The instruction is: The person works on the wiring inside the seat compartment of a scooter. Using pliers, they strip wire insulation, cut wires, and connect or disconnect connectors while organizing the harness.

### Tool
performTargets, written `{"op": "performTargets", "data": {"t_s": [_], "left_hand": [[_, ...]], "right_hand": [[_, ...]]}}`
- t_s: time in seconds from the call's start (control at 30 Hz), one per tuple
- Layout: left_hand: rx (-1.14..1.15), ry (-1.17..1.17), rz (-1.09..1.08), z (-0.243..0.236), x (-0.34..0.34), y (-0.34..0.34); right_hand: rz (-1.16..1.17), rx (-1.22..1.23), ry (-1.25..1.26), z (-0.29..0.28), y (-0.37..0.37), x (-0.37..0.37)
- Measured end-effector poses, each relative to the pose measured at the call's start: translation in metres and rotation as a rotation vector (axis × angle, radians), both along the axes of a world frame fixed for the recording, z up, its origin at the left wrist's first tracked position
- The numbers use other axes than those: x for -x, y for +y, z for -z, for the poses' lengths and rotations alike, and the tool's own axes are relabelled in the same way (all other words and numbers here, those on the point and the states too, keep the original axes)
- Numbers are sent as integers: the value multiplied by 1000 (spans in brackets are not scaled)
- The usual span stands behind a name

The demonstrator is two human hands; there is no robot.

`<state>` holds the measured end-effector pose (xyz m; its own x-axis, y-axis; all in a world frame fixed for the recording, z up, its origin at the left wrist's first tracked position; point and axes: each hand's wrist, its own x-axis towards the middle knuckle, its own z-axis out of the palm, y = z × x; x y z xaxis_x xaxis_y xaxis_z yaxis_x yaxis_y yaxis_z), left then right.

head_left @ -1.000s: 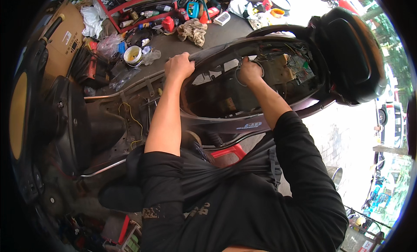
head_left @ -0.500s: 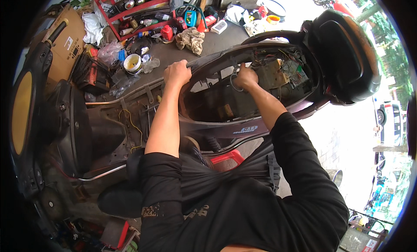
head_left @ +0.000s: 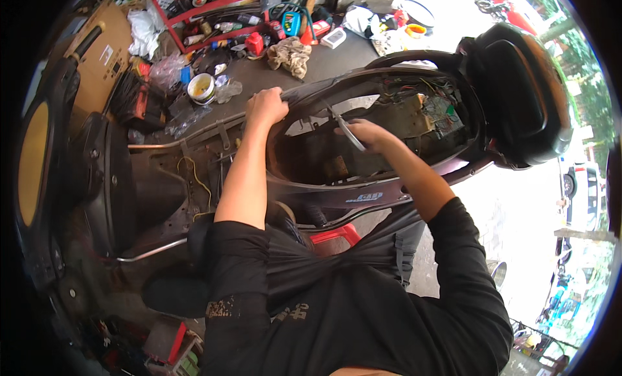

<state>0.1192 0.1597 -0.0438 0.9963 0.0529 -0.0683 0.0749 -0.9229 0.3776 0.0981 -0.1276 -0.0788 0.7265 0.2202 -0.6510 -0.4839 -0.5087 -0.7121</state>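
A dark electric scooter body [head_left: 304, 191] lies across in front of me, its long seat opening uncovered. My left hand [head_left: 267, 107] is closed over the far edge of the body, at the opening's front left; the fingertips are partly hidden. Over the opening, my right hand [head_left: 368, 135] is closed around a long silver metal hand tool [head_left: 350, 133], blurred, its exact kind unclear. The tool slants from the far rim down toward me. Inside the opening, to the right of that hand, are a tan panel [head_left: 409, 112] and loose wiring [head_left: 447, 110].
A black rear box [head_left: 518, 94] stands at the scooter's right end. Beyond the body are a white tub [head_left: 201, 89], a crumpled rag [head_left: 289, 56] and a red rack [head_left: 217, 13] of cans and bottles. A red stool [head_left: 335, 238] is below the scooter.
My right hand has drawn back toward me from inside the opening, and the silver tool now shows at greater length. My left hand keeps its place on the edge.
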Motion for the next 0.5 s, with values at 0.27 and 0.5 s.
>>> {"op": "performTargets", "data": {"t_s": [0.27,0.5], "left_hand": [[18,6,-22,6,-3,1],[-40,19,-12,9,-5,2]], "right_hand": [[-446,562,-463,-15,-15,3],[-742,800,-678,-7,1,14]]}}
